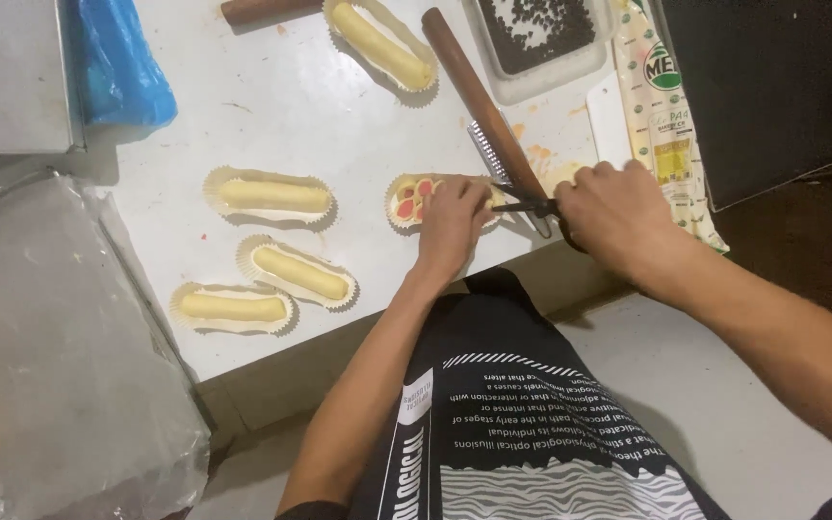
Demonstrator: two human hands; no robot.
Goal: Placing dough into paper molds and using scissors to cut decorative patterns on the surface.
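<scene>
Left hand pins the filled pastry near the bench front edge; right hand grips scissors, whose blades could nick the fingers

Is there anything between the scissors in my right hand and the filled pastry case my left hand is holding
Nothing visible. The scissors in the right hand already reach the filled pastry case beside the left hand.

Bare forearms, black shirt with white print, wavy lines
</scene>
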